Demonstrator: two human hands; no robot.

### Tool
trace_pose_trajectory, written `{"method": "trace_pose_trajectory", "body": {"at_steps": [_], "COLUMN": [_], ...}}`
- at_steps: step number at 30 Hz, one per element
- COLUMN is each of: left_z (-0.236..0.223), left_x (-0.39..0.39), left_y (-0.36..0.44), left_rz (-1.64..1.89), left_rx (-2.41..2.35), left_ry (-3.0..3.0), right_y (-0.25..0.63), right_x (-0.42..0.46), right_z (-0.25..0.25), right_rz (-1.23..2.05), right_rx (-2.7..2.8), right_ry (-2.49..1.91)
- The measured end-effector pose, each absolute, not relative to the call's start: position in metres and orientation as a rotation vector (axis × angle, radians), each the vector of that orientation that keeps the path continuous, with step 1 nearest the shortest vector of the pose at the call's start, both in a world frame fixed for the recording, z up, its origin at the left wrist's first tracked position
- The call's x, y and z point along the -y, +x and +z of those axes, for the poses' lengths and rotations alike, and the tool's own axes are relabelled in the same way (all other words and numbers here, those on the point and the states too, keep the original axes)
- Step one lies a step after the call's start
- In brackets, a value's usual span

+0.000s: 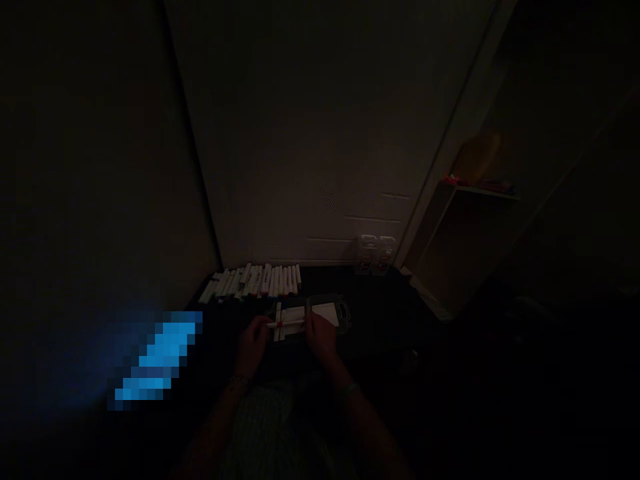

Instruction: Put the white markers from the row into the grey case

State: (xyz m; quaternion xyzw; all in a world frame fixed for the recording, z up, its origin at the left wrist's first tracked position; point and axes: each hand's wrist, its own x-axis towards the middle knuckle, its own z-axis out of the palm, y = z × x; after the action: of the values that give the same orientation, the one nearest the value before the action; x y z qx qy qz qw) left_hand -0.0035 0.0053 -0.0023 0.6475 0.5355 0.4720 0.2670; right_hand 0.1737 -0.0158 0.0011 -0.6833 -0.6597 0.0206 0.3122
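Note:
The scene is very dark. A white marker (295, 323) with a red band lies level between my two hands. My left hand (253, 339) pinches its left end, and my right hand (321, 335) has its fingers closed at the other end. Beneath it, an opened clear plastic case (345, 318) lies on the dark tabletop with a white insert (327, 311) inside. A few more white markers (278, 313) stand side by side in the left part of the case. Fine details of the fingertips are lost in the dark.
Behind my left hand, a long row of white markers (270, 280) lies along the wall. Two clear cases (367, 257) stand upright at the back right. Farther right is a shelf unit (450, 233) with items on top. A blurred-out bright blue patch (167, 350) shows at left.

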Motion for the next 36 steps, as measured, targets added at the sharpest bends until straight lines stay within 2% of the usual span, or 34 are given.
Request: {"method": "trace_pose_trajectory", "body": {"at_steps": [26, 36], "left_z": [0.002, -0.001], "left_x": [0.001, 0.0], "left_y": [0.002, 0.001], "left_rz": [1.348, 1.395], "left_rx": [-1.382, -1.291], "left_ry": [1.612, 1.535], "right_y": [0.172, 0.173], "right_x": [0.025, 0.015], "right_z": [0.011, -0.006], "right_rz": [0.089, -0.015], "right_rx": [1.708, 1.723], "right_ry": [-1.72, -1.694]}}
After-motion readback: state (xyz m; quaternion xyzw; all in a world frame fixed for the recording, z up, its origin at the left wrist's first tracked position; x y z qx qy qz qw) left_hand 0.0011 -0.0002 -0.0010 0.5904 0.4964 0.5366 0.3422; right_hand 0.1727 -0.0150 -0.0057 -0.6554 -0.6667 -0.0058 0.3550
